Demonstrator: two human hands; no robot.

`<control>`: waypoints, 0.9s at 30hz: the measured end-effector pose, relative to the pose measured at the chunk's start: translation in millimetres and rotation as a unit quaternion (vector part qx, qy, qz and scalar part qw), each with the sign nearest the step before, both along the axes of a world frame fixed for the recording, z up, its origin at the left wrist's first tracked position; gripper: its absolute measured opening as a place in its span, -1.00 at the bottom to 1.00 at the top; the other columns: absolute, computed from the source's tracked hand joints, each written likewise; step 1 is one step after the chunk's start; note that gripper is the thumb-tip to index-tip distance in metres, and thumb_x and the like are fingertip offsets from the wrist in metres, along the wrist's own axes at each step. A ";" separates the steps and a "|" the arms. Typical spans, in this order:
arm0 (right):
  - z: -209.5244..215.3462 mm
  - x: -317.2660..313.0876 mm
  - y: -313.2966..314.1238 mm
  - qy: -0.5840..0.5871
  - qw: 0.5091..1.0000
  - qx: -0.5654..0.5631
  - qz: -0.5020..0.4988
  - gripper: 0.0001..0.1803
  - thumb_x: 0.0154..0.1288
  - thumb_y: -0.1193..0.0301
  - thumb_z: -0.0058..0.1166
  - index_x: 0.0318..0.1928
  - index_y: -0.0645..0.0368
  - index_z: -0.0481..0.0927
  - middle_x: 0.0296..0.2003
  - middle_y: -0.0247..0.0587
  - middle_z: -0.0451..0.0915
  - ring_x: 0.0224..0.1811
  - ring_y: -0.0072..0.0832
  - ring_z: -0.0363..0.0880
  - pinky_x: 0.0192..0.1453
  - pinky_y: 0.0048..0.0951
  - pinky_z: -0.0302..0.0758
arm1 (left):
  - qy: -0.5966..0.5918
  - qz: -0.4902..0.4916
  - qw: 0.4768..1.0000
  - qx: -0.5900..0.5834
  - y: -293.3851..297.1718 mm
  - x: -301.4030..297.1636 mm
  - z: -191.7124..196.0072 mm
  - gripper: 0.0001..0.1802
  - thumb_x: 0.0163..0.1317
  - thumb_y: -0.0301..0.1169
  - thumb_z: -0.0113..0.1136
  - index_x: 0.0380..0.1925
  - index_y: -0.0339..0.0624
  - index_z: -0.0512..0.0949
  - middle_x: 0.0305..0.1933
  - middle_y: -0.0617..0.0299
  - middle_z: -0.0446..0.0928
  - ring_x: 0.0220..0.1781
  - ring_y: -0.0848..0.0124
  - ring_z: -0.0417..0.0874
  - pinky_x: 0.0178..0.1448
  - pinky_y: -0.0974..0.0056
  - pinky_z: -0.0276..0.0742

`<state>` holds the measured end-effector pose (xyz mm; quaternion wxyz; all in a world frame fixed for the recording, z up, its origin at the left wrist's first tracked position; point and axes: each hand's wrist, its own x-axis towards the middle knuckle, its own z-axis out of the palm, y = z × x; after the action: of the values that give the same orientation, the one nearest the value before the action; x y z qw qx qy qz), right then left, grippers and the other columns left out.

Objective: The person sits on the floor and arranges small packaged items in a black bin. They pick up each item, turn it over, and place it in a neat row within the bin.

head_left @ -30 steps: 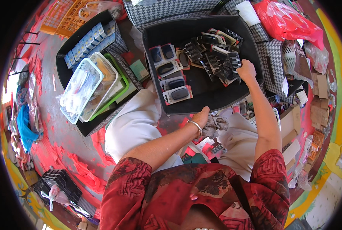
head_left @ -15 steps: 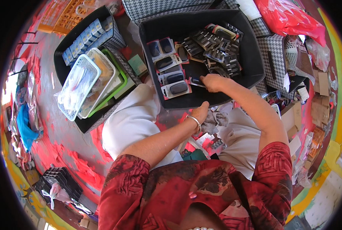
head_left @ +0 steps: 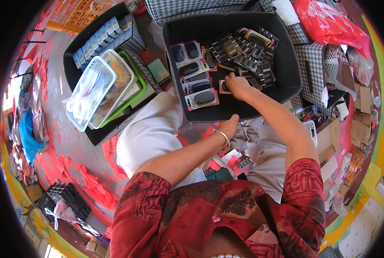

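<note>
A large black-lined box (head_left: 239, 112) with a houndstooth outside stands before my knees. Down its left side lie carded blister packs (head_left: 204, 97) with dark oval items. To their right is a loose heap of dark flat packs (head_left: 248, 50). Inside the box, my right hand (head_left: 239, 87) is closed on a small carded blister pack (head_left: 223, 87), partly hidden by the fingers. At the front rim, my left hand (head_left: 229, 127) is closed, thumb up, on a bunched grey cloth (head_left: 245, 136); most of its fingers are hidden.
At left, a second houndstooth box (head_left: 67, 64) holds rows of small blue-white boxes (head_left: 99, 41). White and green plastic baskets (head_left: 138, 88) are stacked beside it. A red plastic bag (head_left: 334, 26) lies at the far right, above cardboard boxes (head_left: 327, 139). An orange crate (head_left: 73, 17) stands far left.
My right hand has moved up and slightly left from the front rim, deeper into the box, with the blister pack. My left hand stays at the rim. The view has shifted slightly.
</note>
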<state>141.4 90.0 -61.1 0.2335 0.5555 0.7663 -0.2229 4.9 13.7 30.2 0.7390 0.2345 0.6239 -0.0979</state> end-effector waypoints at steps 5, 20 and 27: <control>-2.3 -1.4 -9.7 0.057 0.990 -0.006 0.125 -0.54 -0.13 0.52 0.12 -0.12 0.30 0.35 -0.18 0.02 0.39 -0.26 -0.13 0.53 -0.32 -0.29 0.52 | 0.000 -0.006 1.000 0.004 -3.8 1.3 -8.0 -0.28 0.03 0.06 -0.14 -0.14 -0.51 0.40 -0.09 -0.07 0.45 -0.14 0.22 0.49 -0.07 0.20 0.33; 30.5 12.6 66.4 0.084 0.941 0.207 -0.256 -0.77 -0.03 0.29 0.11 -0.39 0.18 0.52 -0.34 -0.03 0.55 -0.25 -0.13 0.54 -0.23 -0.14 0.47 | -0.002 -0.016 1.000 0.007 0.5 -1.8 0.2 -0.24 0.04 0.09 -0.14 -0.08 -0.49 0.38 -0.06 -0.08 0.43 -0.10 0.24 0.48 -0.05 0.23 0.33; 14.7 11.1 114.9 -0.019 0.905 0.247 -0.345 -0.64 -0.09 0.40 0.11 -0.19 0.16 0.45 -0.24 0.06 0.52 -0.16 -0.07 0.50 -0.11 -0.17 0.45 | -0.006 -0.011 1.000 -0.021 4.1 0.0 6.1 -0.22 0.05 0.12 -0.16 -0.06 -0.49 0.36 -0.06 -0.04 0.43 -0.10 0.23 0.47 -0.07 0.18 0.33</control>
<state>152.4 205.0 -46.4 0.0118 0.8292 0.5526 -0.0826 4.8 17.7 36.3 0.7461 0.2264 0.6149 -0.1183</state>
